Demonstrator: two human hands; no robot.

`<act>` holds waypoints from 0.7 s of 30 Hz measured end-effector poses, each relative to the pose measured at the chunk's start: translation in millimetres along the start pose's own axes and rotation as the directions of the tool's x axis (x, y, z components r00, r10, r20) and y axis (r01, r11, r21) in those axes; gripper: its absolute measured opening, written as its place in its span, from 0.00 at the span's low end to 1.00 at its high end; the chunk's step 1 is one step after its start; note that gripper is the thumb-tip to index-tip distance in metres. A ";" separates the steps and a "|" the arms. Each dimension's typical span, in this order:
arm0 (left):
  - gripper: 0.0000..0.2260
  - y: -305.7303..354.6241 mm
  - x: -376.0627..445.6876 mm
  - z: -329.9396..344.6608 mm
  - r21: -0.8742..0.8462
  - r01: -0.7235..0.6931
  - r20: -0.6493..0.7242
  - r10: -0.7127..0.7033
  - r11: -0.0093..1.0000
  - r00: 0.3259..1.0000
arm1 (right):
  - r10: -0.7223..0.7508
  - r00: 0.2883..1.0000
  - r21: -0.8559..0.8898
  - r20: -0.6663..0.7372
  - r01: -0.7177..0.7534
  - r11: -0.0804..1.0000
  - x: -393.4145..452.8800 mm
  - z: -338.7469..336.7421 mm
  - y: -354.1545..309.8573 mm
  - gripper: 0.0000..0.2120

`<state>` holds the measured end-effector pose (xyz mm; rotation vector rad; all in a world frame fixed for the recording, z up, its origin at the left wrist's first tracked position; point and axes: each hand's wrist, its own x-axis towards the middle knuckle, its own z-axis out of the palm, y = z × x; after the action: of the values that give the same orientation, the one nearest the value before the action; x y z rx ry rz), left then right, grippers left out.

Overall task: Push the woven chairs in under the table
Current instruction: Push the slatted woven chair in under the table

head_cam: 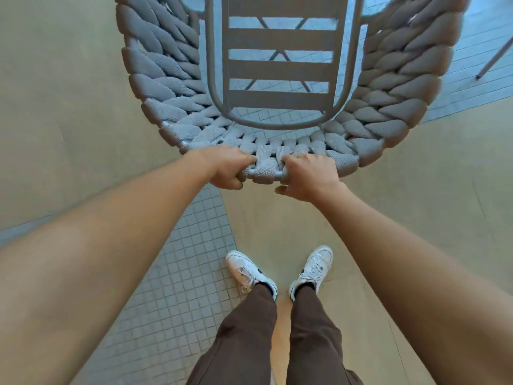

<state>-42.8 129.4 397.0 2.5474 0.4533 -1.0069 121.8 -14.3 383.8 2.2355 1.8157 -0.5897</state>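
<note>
I'm gripping the woven chair (277, 87) backrest rim with both hands, left hand (226, 169) and right hand (308, 176), fingers (244, 158) curled over it, and pushing straight ahead evenly so it isn't twisting.

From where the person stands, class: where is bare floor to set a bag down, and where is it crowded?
Bare beige floor lies left of the woven chair, more lies right of the right hand, and tiled floor lies left of the shoes. It is crowded at the chair's back rim, which the left hand also grips.
</note>
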 end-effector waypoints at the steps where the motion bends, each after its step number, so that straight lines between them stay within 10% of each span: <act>1: 0.28 -8.5 -1.4 -6.5 -0.002 0.000 -0.036 0.000 1.000 0.999 | 0.029 0.999 -0.003 -0.034 -0.029 1.000 7.3 -6.2 -4.1 0.24; 9: 0.20 -39.3 7.1 -41.4 0.106 0.019 -0.295 0.014 0.994 0.955 | 0.117 0.990 -0.047 -0.079 -0.121 0.992 44.3 -46.8 -2.9 0.17; 21: 0.15 -85.4 41.7 -126.1 0.093 -0.018 -0.256 0.041 0.995 0.966 | 0.172 0.983 0.010 -0.070 -0.172 0.985 110.8 -102.7 20.8 0.18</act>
<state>24.1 267.1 435.3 2.7721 0.4466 -0.7011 178.6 120.4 427.2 2.4135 1.6302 -0.4877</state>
